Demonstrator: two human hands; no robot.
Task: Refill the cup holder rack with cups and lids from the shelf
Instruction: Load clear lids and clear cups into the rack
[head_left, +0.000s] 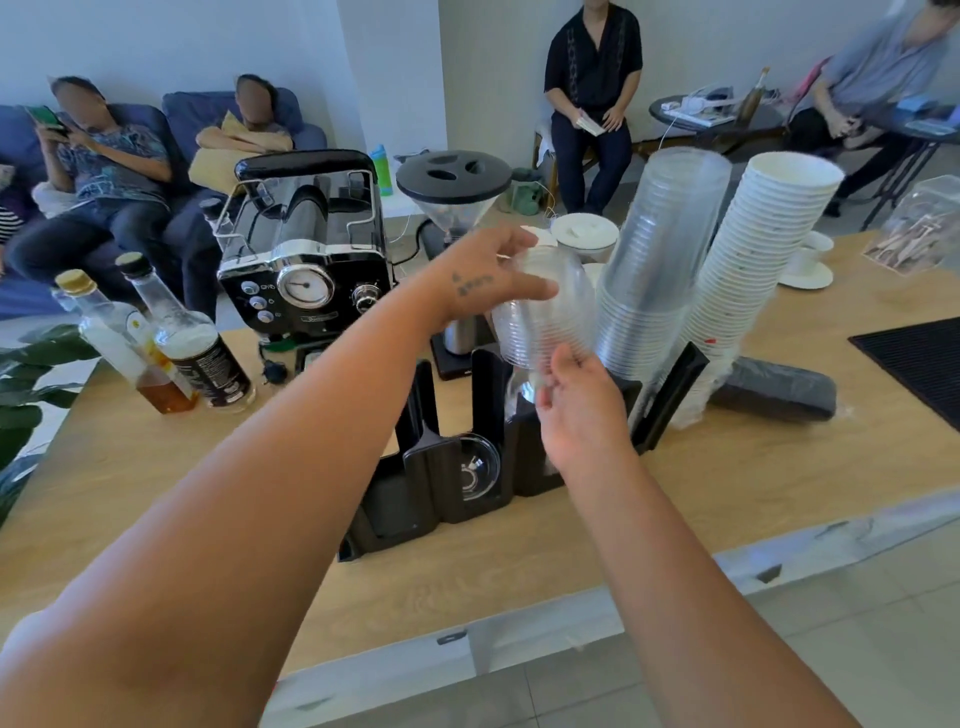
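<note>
Clear lid stack (540, 322) held above black rack (415, 467) on wood counter (727, 493). Left grip (483, 275) grasping stack's top at 12 o'clock; right grip (576, 405) released, fingers loose at btm, 6 o'clock. Clear cups (660, 260) at 2 o'clock.

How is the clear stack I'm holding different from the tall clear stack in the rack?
The held stack is short and dome-topped; the cup stack is much taller and open-topped. The left hand grips the held stack above the rack; the cup stack sits in it, leaning. Both are clear, ribbed plastic.
</note>
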